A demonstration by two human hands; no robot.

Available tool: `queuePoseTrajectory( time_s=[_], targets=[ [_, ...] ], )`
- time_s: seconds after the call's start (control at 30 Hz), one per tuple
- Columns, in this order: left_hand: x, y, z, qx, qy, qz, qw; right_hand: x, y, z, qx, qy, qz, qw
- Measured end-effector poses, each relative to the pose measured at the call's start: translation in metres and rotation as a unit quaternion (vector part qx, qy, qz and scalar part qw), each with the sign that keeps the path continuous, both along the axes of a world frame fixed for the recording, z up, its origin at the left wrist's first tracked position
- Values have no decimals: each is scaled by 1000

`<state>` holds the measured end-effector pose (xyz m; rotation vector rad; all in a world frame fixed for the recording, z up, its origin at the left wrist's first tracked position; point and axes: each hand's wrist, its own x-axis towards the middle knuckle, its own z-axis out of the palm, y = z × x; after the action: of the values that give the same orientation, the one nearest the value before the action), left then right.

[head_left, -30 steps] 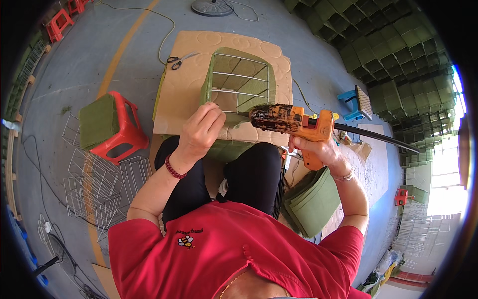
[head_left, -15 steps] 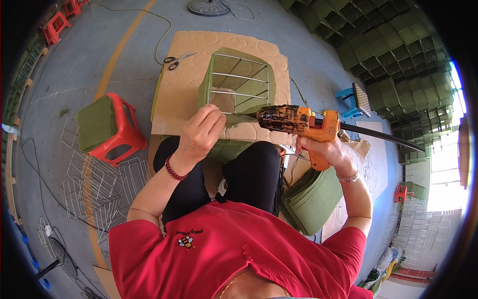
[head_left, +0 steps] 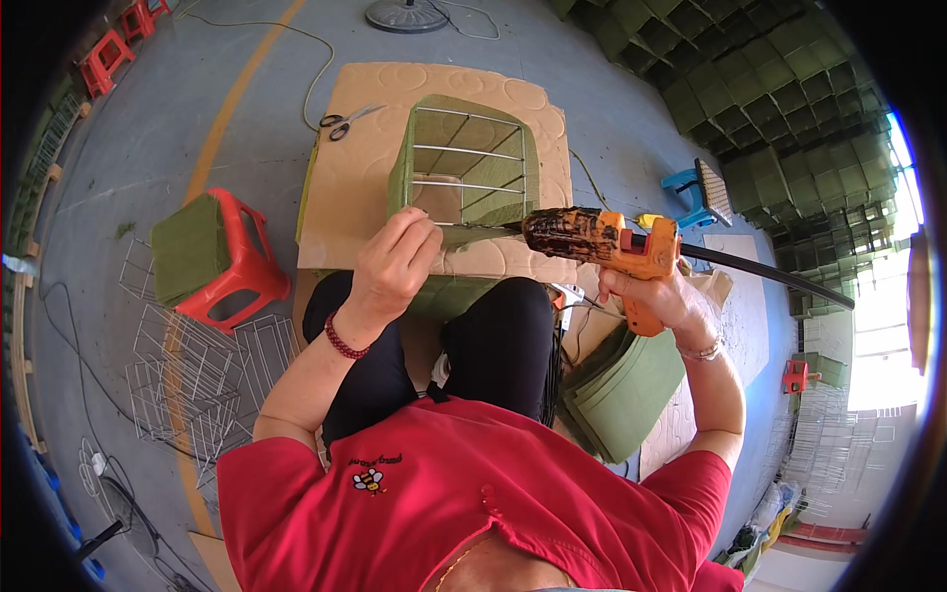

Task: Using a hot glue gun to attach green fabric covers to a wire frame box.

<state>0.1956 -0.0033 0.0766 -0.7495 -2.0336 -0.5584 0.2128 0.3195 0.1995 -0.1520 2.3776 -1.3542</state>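
Observation:
In front of me a wire-frame box covered with green fabric lies on its side, its metal rods showing across the opening. My left hand is closed in a pinch at the box's near left corner, on the edge of the green fabric. An orange hot glue gun with blackened residue on its front is gripped by my right hand. Its nozzle points left, close to the fabric's near edge; whether it touches cannot be made out. A long black glue stick sticks out of its back.
Flattened cardboard lies under the box, with scissors on it. Left stands a red stool bearing green fabric, near bare wire frames. Folded green sheets sit by my right leg. Green boxes are stacked far right.
The glue gun in my right hand has shifted slightly to the right along the fabric's near edge. My left hand keeps its pinch at the corner.

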Motion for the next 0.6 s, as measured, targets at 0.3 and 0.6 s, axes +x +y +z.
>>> queuePoseTrajectory(
  time_s=[0.3, 0.6],
  targets=[
    [3, 5, 0, 5, -7, -9, 1000, 6, -1, 3, -26, -15, 4, 1000],
    [6, 7, 2, 4, -1, -16, 1000, 10, 7, 4, -41, -10, 10, 999]
  ],
)
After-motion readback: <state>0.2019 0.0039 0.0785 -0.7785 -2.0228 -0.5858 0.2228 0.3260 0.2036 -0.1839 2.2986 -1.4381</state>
